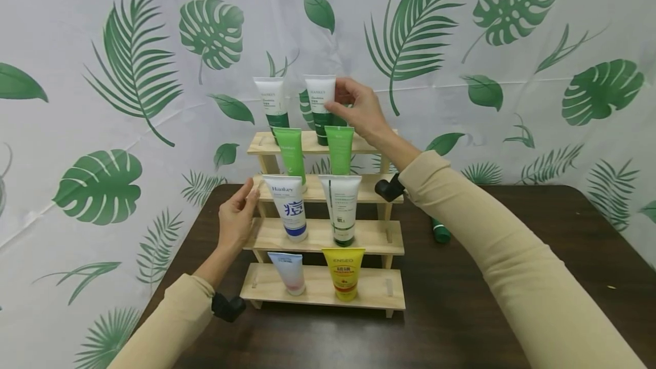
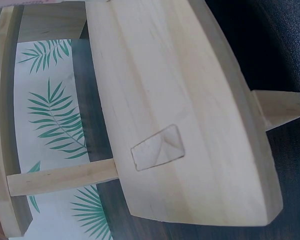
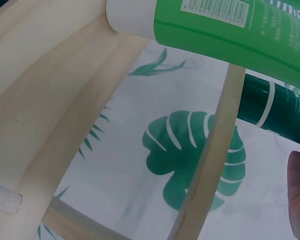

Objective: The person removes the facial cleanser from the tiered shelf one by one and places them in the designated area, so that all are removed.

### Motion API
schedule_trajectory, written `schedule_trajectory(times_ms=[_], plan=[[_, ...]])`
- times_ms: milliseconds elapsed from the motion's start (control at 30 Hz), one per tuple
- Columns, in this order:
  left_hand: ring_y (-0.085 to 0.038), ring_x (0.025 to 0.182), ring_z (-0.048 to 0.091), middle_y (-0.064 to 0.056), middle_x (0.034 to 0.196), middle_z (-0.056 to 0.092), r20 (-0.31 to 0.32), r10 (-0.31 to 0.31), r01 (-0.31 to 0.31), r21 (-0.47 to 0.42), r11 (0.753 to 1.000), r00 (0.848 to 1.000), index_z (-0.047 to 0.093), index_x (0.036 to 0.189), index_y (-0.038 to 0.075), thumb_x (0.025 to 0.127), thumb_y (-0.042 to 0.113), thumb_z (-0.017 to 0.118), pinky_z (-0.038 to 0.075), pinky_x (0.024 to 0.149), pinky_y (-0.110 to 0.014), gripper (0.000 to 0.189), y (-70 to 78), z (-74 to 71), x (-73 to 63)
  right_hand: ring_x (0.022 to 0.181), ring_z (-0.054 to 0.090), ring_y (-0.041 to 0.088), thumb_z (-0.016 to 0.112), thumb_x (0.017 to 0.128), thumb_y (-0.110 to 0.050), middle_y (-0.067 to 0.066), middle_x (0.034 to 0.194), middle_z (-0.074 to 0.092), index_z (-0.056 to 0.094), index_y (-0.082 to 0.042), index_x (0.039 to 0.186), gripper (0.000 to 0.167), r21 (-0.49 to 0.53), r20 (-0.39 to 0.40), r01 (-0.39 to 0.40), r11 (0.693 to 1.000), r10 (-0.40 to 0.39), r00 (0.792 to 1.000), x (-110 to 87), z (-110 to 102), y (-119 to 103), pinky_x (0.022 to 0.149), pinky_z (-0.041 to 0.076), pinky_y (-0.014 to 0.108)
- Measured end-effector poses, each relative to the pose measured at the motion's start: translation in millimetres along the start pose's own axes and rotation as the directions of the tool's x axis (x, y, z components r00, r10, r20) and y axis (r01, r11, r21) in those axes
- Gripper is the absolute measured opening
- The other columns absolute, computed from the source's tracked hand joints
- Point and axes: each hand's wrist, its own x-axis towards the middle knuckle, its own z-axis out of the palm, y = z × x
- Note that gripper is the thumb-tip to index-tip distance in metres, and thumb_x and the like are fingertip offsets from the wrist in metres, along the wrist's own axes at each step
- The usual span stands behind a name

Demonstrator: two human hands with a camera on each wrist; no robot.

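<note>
On the top shelf of the wooden display rack [image 1: 369,146], my right hand [image 1: 361,108] pinches the upper right part of a white-and-green squeeze tube [image 1: 320,95], thumb in front. Its dark green cap points down at the shelf. A matching squeeze tube [image 1: 270,98] stands to its left. In the right wrist view, the held tube's green end [image 3: 270,106] shows behind a bright green tube [image 3: 215,30]. My left hand [image 1: 236,215] is at the rack's left side, fingers extended and fingertips right at the end of the second shelf from the top.
Lower shelves bear two bright green tubes [image 1: 291,152], a white-and-blue tube [image 1: 288,204], a white tube with green cap [image 1: 343,204], a pale blue tube [image 1: 288,272] and a yellow tube [image 1: 344,272]. A dark green object [image 1: 441,232] lies on the table [image 1: 461,312], partly behind my right sleeve.
</note>
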Motion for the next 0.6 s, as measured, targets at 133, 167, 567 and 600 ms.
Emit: schedule_trajectory(times_ms=[133,167,567,600], plan=[[-0.022,0.123,0.049,-0.011,0.137,0.05,0.0,0.005,-0.005,-0.008,1.0,1.0,0.051,0.131,-0.004,0.094,0.015,0.057,0.041,0.083,-0.003,0.041,-0.9,0.8,0.9,0.091,0.059,0.019,0.065,0.088,-0.006,0.016,0.109,0.064,0.059,0.001,0.121,0.034,-0.012,-0.007,-0.016,1.0,0.016,1.0,-0.2,1.0,0.1,0.083,0.048,0.025],[-0.023,0.123,0.049,-0.012,0.137,0.05,0.001,0.007,-0.007,-0.007,1.0,1.0,0.051,0.131,-0.004,0.095,0.015,0.057,0.041,0.083,-0.003,0.042,-0.8,1.1,1.1,0.09,0.058,0.019,0.065,0.088,-0.006,0.016,0.109,0.064,0.059,0.001,0.121,0.034,-0.018,-0.011,-0.018,1.0,0.018,1.0,-0.1,0.8,0.3,0.082,0.047,0.024],[-0.016,0.119,0.052,-0.012,0.136,0.05,-0.007,0.013,-0.013,-0.018,1.0,1.0,0.052,0.13,-0.003,0.094,0.015,0.058,0.043,0.082,-0.003,0.041,-2.2,2.1,2.0,0.093,0.06,0.022,0.065,0.088,-0.007,0.015,0.108,0.064,0.061,-0.001,0.119,0.031,-0.064,-0.077,-0.016,0.998,0.011,0.997,-4.9,-7.1,4.3,0.08,0.049,0.025],[-0.017,0.119,0.052,-0.012,0.136,0.05,-0.007,0.012,-0.012,-0.019,1.0,1.0,0.052,0.13,-0.003,0.094,0.014,0.058,0.043,0.082,-0.004,0.041,-2.4,2.0,2.2,0.093,0.06,0.022,0.065,0.088,-0.007,0.015,0.108,0.064,0.061,-0.001,0.118,0.031,-0.066,-0.087,-0.016,0.998,0.01,0.996,-5.8,-9.2,4.7,0.079,0.049,0.024]])
